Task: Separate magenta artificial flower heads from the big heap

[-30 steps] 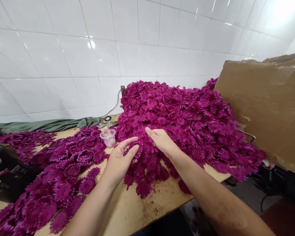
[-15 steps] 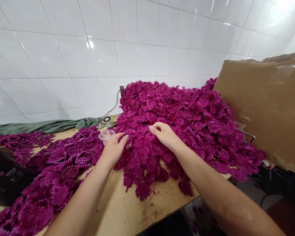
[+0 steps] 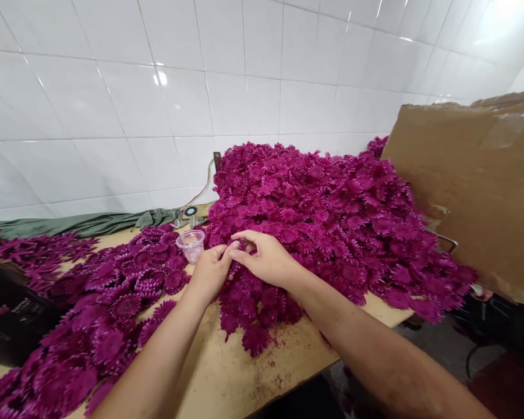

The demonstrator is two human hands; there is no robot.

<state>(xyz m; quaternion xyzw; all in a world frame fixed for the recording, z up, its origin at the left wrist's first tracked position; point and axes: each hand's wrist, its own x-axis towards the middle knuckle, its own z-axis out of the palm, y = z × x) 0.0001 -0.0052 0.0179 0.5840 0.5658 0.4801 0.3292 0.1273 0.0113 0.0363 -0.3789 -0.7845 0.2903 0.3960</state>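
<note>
A tall heap of magenta fabric flower heads [image 3: 323, 209] covers the back right of the wooden table [image 3: 244, 372]. My left hand [image 3: 212, 270] and my right hand [image 3: 264, 256] meet at the heap's front left edge, fingertips touching. Both hands have their fingers curled together, pinching at a flower head between them; the piece itself is mostly hidden by the fingers. A lower spread of flattened magenta flowers [image 3: 105, 302] lies to the left of my left arm. A small clear plastic cup [image 3: 191, 244] stands just left of my left hand.
A brown cardboard box [image 3: 471, 186] stands at the right, against the heap. A dark box [image 3: 9, 314] sits at the left edge. A green cloth [image 3: 82, 222] and a cable run along the white tiled wall. The table's front edge drops off at lower right.
My hands were apart on the heap; they have drawn together at its front left edge and their fingers have closed on a flower head.
</note>
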